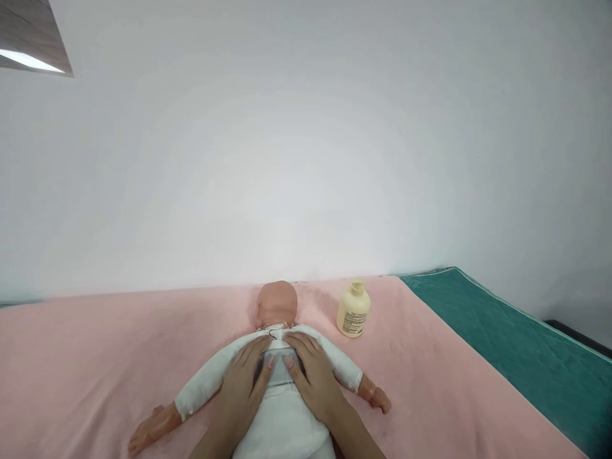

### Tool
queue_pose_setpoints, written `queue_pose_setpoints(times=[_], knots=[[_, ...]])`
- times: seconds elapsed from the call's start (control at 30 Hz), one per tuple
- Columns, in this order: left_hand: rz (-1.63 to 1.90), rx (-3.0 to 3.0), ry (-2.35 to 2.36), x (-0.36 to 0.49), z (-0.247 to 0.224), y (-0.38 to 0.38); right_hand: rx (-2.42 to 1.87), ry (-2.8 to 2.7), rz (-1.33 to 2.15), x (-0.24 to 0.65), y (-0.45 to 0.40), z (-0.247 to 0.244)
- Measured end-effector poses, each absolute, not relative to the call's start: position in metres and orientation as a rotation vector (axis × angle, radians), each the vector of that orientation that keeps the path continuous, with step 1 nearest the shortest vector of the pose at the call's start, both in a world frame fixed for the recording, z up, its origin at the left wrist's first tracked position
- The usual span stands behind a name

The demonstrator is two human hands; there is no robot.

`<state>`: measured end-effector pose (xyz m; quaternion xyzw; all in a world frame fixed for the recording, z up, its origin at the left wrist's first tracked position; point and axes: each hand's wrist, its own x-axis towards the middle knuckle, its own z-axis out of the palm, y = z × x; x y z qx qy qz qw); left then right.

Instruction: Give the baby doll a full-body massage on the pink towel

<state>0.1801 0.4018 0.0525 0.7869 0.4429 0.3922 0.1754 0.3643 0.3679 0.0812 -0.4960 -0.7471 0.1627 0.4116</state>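
Note:
A baby doll (282, 421) with a white cloth body lies face down, its bare head (277, 303) toward the wall and its arms stretched out to both sides. My left hand (246, 376) rests flat on the left side of its upper back, fingers extended toward the shoulder. On the right side of the back, my right hand (313, 373) lies flat in the same way. Between my two thumbs shows a greyish clear panel (281, 366) set in the cloth back. Neither hand grasps anything.
A pale yellow bottle (354, 310) with printed text stands right of the doll's head. Under both lies a pink blanket (430, 382), over a green cover (507, 338) that shows at the right. A white wall (306, 140) rises behind.

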Motion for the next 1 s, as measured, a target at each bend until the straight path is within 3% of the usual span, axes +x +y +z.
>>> queue_pose_setpoints(times=[0.57, 0.8, 1.0], knots=[[1.073, 2.244, 1.239, 0.179, 0.048, 0.407, -1.296, -1.895, 0.422, 0.365, 0.37, 0.075], [1.188, 2.057, 1.251, 0.169, 0.085, 0.391, -1.226, -1.61, 0.399, 0.378, 0.35, 0.09], [0.773, 2.029, 1.021, 0.146, 0.124, 0.368, -1.036, -1.699, 0.636, 0.382, 0.327, 0.112]])
